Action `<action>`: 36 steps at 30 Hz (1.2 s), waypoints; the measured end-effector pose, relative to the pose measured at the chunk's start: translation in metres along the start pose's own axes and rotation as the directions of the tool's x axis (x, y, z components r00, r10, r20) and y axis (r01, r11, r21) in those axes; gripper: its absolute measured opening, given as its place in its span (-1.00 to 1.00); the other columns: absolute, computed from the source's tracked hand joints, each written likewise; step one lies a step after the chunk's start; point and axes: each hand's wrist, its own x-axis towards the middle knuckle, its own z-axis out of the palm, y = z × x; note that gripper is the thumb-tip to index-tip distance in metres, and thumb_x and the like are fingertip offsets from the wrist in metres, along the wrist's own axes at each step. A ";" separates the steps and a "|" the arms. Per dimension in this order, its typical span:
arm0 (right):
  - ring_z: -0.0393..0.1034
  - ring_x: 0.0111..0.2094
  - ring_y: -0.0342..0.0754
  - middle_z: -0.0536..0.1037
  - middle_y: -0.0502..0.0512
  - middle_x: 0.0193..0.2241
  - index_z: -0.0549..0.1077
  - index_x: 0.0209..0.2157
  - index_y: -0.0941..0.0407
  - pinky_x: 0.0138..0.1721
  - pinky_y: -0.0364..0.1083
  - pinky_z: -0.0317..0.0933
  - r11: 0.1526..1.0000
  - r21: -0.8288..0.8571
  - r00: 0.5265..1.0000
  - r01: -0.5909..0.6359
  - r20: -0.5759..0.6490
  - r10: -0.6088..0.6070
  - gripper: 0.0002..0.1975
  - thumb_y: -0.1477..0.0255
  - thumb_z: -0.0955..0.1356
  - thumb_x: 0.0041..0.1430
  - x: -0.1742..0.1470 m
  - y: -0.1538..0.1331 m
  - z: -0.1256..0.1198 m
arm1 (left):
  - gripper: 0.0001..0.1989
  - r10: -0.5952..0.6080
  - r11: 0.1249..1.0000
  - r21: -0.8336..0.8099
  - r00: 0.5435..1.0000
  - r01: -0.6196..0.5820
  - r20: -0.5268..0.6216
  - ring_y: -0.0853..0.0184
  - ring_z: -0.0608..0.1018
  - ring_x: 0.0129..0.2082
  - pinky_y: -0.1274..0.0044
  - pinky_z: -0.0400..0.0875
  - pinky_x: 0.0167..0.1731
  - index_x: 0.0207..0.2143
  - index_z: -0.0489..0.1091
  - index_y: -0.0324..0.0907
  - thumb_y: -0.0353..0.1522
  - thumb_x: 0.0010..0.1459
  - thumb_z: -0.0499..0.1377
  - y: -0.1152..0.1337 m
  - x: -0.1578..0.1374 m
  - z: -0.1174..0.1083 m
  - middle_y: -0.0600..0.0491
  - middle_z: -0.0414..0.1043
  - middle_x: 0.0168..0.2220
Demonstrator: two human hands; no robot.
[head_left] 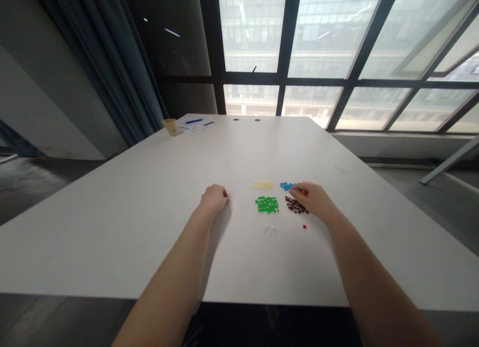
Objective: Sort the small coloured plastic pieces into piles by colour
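Observation:
My left hand (214, 198) rests on the white table with its fingers curled closed. Anything in its fingertips is too small to make out. Over the right side of the piles is my right hand (310, 195), fingers pinched together at the edge of the small blue pieces (287, 186). Part of the dark brown pieces (295, 205) is hidden beneath it. Between the hands lie a pile of green pieces (267, 204) and, behind it, pale yellow pieces (263, 185). Closer to me are a few white pieces (270, 229) and a single red piece (304, 227).
The white table (149, 207) extends far toward the windows. A yellowish cup (171, 127) stands at its far left edge, beside paper sheets (189, 123) with a blue pen (193, 121) on them. Two round dark discs show at the far end.

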 end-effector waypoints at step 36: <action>0.22 -0.48 -0.18 0.37 0.01 -0.53 0.49 -0.43 0.10 -0.48 -0.18 0.11 0.911 0.290 0.955 0.295 -0.083 -0.283 -0.89 0.39 0.33 -0.01 -0.009 -0.034 0.024 | -0.93 0.563 0.530 -0.557 0.757 -0.639 -0.332 0.41 0.35 -0.47 0.59 0.22 -0.32 -0.39 0.39 -0.12 -0.37 0.04 0.12 0.074 -0.042 0.004 0.09 0.33 -0.49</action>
